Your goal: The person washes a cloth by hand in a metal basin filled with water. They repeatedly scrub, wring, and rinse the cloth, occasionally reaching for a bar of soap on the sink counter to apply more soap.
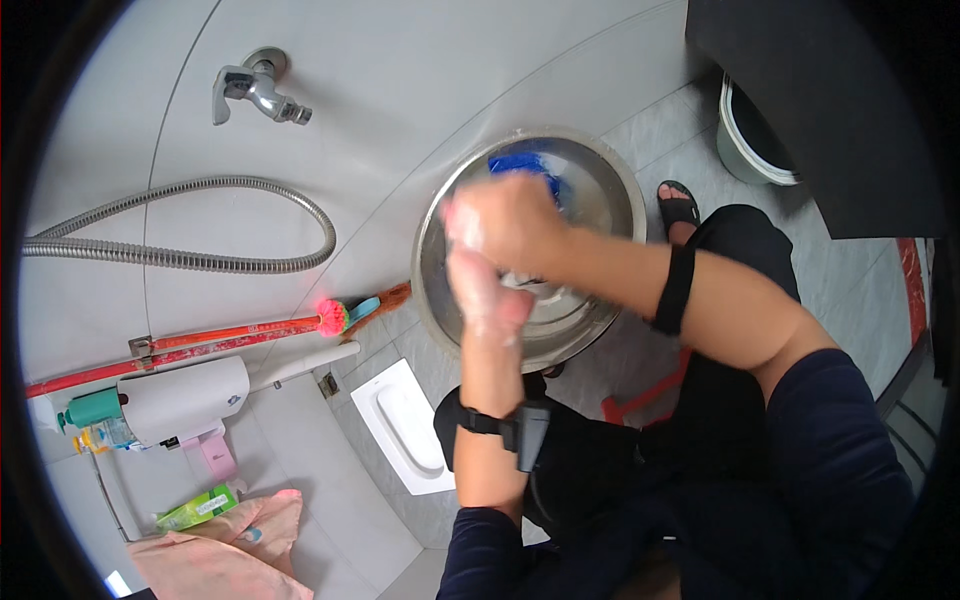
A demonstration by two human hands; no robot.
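Note:
My right hand (517,225) and my left hand (484,289) meet above a round metal basin (424,300). Both are blurred. White lather shows on the fingers and around the left wrist; whether anything is held between the palms is hidden. Inside the basin, a bright blue object (517,163) lies toward the far wall, partly covered by my right hand. Cloudy water (600,202) seems to fill part of the basin. Something pale (525,283) shows in the basin just below the right wrist.
A chrome tap (262,94) and a looped metal hose (315,225) are on the left wall. A red-handled broom (247,330) leans below them. A squat toilet (409,431) lies at lower left. A bucket (739,146) stands at right, under a dark panel (817,112).

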